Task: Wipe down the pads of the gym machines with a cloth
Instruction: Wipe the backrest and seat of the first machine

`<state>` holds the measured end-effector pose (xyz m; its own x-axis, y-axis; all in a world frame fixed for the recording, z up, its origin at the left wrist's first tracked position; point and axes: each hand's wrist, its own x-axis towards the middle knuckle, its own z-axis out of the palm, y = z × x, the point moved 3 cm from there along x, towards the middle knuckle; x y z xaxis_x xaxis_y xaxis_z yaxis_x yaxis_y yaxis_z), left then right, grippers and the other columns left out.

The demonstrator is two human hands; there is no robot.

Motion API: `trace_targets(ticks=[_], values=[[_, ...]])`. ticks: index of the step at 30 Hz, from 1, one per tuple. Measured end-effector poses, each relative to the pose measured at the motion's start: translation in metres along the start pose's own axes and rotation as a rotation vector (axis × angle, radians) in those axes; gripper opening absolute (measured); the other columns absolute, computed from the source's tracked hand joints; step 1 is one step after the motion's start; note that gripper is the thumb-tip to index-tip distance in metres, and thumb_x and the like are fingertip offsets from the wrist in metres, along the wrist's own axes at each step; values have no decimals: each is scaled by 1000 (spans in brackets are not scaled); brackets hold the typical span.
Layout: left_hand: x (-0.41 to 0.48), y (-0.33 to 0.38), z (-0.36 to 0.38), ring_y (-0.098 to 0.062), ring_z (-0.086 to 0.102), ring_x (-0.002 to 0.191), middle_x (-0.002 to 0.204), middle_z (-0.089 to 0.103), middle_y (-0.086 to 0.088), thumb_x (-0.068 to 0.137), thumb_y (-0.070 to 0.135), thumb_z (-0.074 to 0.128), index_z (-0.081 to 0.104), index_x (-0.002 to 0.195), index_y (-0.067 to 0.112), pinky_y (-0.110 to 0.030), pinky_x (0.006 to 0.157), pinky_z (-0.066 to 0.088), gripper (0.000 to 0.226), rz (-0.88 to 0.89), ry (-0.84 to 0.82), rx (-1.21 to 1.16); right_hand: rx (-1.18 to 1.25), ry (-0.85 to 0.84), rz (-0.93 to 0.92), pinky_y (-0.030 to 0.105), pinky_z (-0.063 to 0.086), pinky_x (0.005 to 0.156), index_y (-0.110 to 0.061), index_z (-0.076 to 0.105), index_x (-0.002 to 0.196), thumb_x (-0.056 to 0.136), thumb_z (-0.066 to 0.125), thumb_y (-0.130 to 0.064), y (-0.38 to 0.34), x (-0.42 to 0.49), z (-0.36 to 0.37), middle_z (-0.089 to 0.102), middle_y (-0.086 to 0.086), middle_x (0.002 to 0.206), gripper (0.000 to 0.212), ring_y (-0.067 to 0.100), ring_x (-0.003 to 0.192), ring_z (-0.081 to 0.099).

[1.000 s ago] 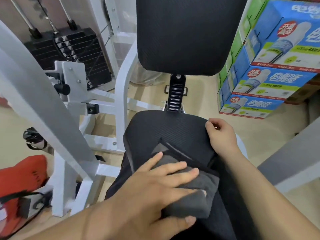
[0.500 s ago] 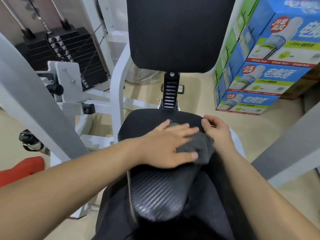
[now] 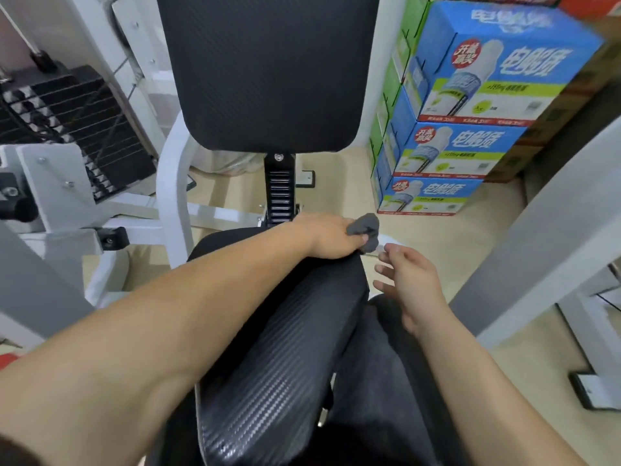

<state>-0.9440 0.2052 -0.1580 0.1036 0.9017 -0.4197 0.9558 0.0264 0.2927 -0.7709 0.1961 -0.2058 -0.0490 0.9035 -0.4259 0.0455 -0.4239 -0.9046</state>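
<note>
Head view, and I'm carrying the stroke right across: my left hand (image 3: 331, 238) is now sitting at the far right corner of the seat pad (image 3: 289, 331), just right of frame centre, where a second ago it was pressing flat on the near part of the pad. The cloth (image 3: 364, 227) is no longer lying spread under my palm; I'm clutching it in a bunch, grey folds poking out past my knuckles over the pad's edge. My right hand (image 3: 410, 287) is coming off the pad's right rim, where it was steadying things, and is hanging just beside it, fingers loose and apart, holding nothing. I'm reading that as the seat pass finishing, with the back pad (image 3: 268, 72) in the upper middle of the frame still waiting for its turn. Now the trouble spots: my left forearm is covering a long diagonal strip of the seat, so I'm not able to judge how well that part is wiped. The near end of the seat is running off the bottom edge, the top of the back pad off the upper edge. My left fingertips are tucked behind the cloth, and a small pale blur beside my right fingertips is too smeared to name.
</note>
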Motion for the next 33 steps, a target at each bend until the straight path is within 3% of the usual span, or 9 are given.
trace_targets(ticks=[3, 7, 9, 12, 17, 20, 26, 28, 33], values=[[12, 28, 2, -26, 58, 111, 124, 66, 3, 95, 61, 37, 63, 111, 36, -39, 97, 44, 40, -25, -54, 96, -44, 49, -19, 40, 54, 79, -15, 71, 108, 104, 55, -24, -2, -4, -15, 64, 2, 96, 19, 20, 91, 58], [-17, 45, 21, -25, 53, 122, 116, 66, 4, 82, 64, 33, 69, 107, 36, -49, 109, 34, 52, 181, 19, 272, -149, 93, -123, 49, 56, 95, -21, 73, 99, 101, 56, -24, -17, -4, -24, 72, -3, 100, 17, 25, 100, 67], [-46, 49, 30, -17, 45, 133, 121, 64, 12, 82, 60, 39, 71, 111, 36, -48, 120, 21, 49, 332, 59, 222, -209, 79, -159, 49, 55, 99, -25, 73, 96, 100, 57, -24, -24, -5, -18, 73, -3, 100, 16, 28, 108, 68], [-103, 51, 42, -8, 42, 136, 115, 65, 21, 81, 51, 54, 76, 101, 35, -47, 125, 8, 34, 578, 91, 100, -334, -11, -238, 41, 56, 88, -23, 74, 92, 99, 60, -26, -29, -7, 1, 73, -7, 89, 15, 18, 94, 68], [-178, 25, 51, -3, 42, 141, 120, 65, 22, 87, 37, 75, 76, 104, 32, -50, 126, 12, 18, 719, 179, -151, -589, -162, -384, 29, 48, 81, -18, 74, 102, 98, 60, -25, -40, -11, 38, 70, -9, 92, 16, 8, 86, 62], [-180, -3, 45, -5, 47, 136, 134, 59, 20, 95, 35, 69, 72, 122, 29, -45, 124, 21, 28, 619, 264, -255, -665, -205, -412, 31, 49, 89, -19, 74, 104, 99, 61, -28, -47, -5, 50, 72, -9, 99, 17, 12, 97, 63], [-98, -63, 24, -10, 37, 142, 156, 41, 15, 103, 54, 41, 50, 147, 31, -41, 123, 19, 51, 180, 210, -44, -731, -197, -427, 35, 51, 86, -12, 73, 103, 101, 55, -25, -42, 2, 64, 74, 2, 99, 22, 23, 99, 67], [-67, -68, 18, -17, 43, 137, 150, 49, 11, 100, 60, 34, 54, 141, 36, -44, 118, 29, 51, 76, 200, -64, -750, -201, -404, 31, 46, 84, -15, 71, 112, 102, 52, -23, -41, -1, 69, 72, 0, 102, 23, 22, 101, 65], [-39, -82, 1, -27, 60, 103, 96, 59, 3, 102, 52, 37, 57, 92, 32, -40, 88, 47, 31, -96, 197, -196, -918, -241, -454, 26, 41, 82, -22, 72, 113, 101, 56, -28, -51, -8, 79, 70, -5, 105, 21, 14, 99, 60]])
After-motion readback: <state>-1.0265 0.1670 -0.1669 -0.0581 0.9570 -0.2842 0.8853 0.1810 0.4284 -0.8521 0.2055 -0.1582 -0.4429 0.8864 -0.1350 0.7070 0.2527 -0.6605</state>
